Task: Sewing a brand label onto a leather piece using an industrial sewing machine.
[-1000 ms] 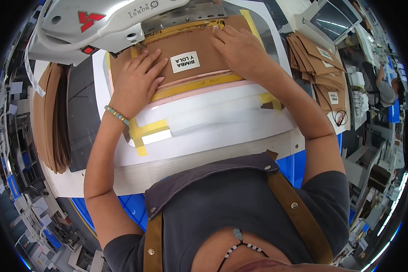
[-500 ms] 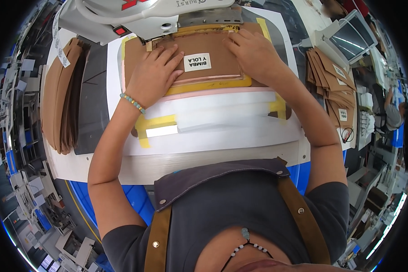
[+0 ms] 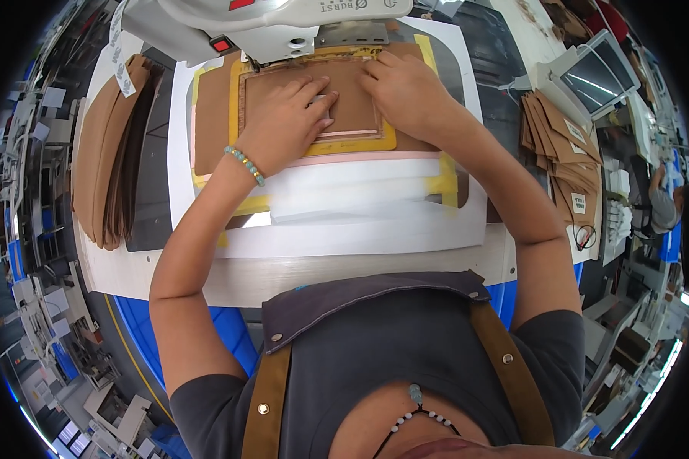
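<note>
A yellow-edged rectangular frame (image 3: 360,144) lies over a brown panel (image 3: 216,92), under the head of a white sewing machine (image 3: 279,47). My left hand (image 3: 287,115) lies on the brown surface inside the frame, fingers spread and stretched forward. It covers most of a small white label, of which only a sliver shows between the fingers. My right hand (image 3: 406,92) rests over the frame's right side, its slightly bent fingers reaching the upper right corner. A white template sheet (image 3: 344,241) with yellow tape (image 3: 448,183) lies beneath the panel. The machine's needle area is mostly hidden.
A stack of folded brown pieces (image 3: 103,164) stands at the left. Labelled brown pieces (image 3: 563,145) are piled at the right, beside a tilted screen (image 3: 595,70). Small dark-handled scissors (image 3: 585,237) lie near the right edge. Blue bins (image 3: 226,333) sit below the table.
The template sheet, panel and frame have shifted left relative to the machine. My left hand has moved right across the panel, over the white label. My right hand has moved left with the frame.
</note>
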The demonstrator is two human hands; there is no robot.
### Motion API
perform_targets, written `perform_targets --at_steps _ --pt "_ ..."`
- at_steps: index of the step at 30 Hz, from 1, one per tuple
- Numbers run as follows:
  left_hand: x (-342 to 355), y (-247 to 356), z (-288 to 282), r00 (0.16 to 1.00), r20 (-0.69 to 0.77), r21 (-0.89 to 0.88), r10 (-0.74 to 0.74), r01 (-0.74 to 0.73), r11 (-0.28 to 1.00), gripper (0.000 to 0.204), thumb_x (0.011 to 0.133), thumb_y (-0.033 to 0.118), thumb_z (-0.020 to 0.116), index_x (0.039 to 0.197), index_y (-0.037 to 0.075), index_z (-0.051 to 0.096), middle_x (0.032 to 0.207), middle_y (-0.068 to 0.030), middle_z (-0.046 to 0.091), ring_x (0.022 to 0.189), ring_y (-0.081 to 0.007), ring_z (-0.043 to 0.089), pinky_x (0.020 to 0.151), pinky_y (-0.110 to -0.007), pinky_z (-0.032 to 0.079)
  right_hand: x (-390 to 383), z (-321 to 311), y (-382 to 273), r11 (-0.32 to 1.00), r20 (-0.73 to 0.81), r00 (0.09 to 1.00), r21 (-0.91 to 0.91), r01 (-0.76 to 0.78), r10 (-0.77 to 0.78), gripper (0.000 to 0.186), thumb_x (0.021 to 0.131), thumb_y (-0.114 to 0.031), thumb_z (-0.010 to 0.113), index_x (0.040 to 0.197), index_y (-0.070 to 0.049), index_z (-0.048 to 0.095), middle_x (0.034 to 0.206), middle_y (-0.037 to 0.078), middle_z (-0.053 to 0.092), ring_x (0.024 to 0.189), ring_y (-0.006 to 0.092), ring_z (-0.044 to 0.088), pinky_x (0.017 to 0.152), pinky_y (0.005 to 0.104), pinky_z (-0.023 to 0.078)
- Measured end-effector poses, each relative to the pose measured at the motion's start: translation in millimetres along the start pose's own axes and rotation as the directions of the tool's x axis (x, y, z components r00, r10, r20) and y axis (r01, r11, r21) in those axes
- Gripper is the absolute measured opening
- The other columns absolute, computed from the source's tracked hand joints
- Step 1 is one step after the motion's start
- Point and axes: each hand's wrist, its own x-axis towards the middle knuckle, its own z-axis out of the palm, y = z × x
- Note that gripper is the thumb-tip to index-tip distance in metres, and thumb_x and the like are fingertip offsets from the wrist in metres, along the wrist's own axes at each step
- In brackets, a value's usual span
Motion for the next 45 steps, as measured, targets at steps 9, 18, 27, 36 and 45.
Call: perform_targets --at_steps 9,18,27,36,45 --pt "-5.0 -4.3 1.5 1.0 -0.008 -0.034 0.012 -0.012 0.999 0.042 0.099 0.015 0.062 0.14 0.004 0.059 0.149 -0.0159 0.054 0.135 -0.037 0.051 0.114 -0.044 0.042 19.5 11.1 -10.2 0.997 -0.13 0.989 -0.032 0.07 -0.074 0.014 0.082 -0.014 0.069 0.095 -0.009 0.073 0.096 0.002 0.068 0.103 0.0195 0.064 0.079 0.0345 0.052" --pt "-13.4 -20.7 2.7 0.992 -0.129 -0.111 0.015 -0.029 0.993 0.039 0.096 0.007 0.064 0.134 -0.001 0.062 0.142 -0.0172 0.059 0.13 -0.0377 0.055 0.112 -0.044 0.045 40.0 14.4 -27.3 0.997 -0.022 0.997 0.004 0.076 -0.075 0.029 0.084 -0.012 0.068 0.112 -0.007 0.071 0.112 0.003 0.068 0.107 0.0201 0.062 0.085 0.0333 0.053" --pt "-24.8 -32.4 -1.4 0.992 -0.115 -0.085 -0.051 0.041 0.995 0.038 0.096 0.007 0.064 0.134 0.002 0.062 0.142 -0.0128 0.059 0.132 -0.0345 0.054 0.112 -0.042 0.045 5.5 -13.2 -17.5 0.98 -0.159 0.981 0.147 0.137 -0.113 0.026 0.089 -0.015 0.067 0.115 -0.009 0.071 0.118 0.002 0.07 0.11 0.0205 0.062 0.088 0.0339 0.053" --pt "-65.1 -45.9 -42.5 0.989 0.0 -0.241 -0.15 0.145 0.959 0.035 0.099 0.011 0.062 0.134 0.008 0.066 0.147 -0.0066 0.06 0.132 -0.031 0.056 0.11 -0.041 0.047 -3.6 -19.7 -8.7 0.975 -0.072 0.992 0.19 0.114 -0.102 0.034 0.091 -0.012 0.064 0.124 -0.007 0.07 0.13 0.004 0.068 0.115 0.0225 0.061 0.097 0.0351 0.052" --pt "-73.4 -37.0 -38.4 0.994 0.078 -0.222 0.073 -0.054 0.973 0.047 0.09 0.022 0.073 0.135 0.011 0.068 0.158 -0.011 0.05 0.15 -0.0361 0.038 0.121 -0.052 0.031 46.5 16.2 -37.5 0.968 -0.112 0.969 0.105 0.23 -0.218 0.04 0.086 -0.01 0.064 0.126 -0.005 0.069 0.128 0.004 0.068 0.121 0.0176 0.06 0.089 0.0341 0.049"
